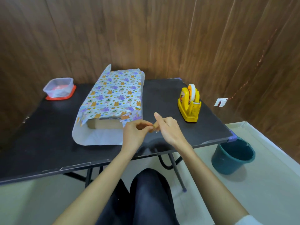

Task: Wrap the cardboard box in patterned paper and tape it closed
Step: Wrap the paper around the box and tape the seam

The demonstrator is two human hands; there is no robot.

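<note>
Though near, box (103, 125) left of hands (134, 133)

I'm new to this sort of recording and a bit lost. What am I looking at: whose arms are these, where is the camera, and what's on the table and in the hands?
There is no machine here: a person wears a wide-angle camera on the head, so this single picture looks forward and down over their own arms and lap. On the black table lies a cardboard box, mostly covered in patterned paper, its near end uncovered. To its right stands a yellow tape dispenser; far left sits a plastic container on a red lid. A teal bucket stands on the floor. The left hand and right hand meet in front of the box, pinching between them something small and clear, probably a piece of tape.
</note>
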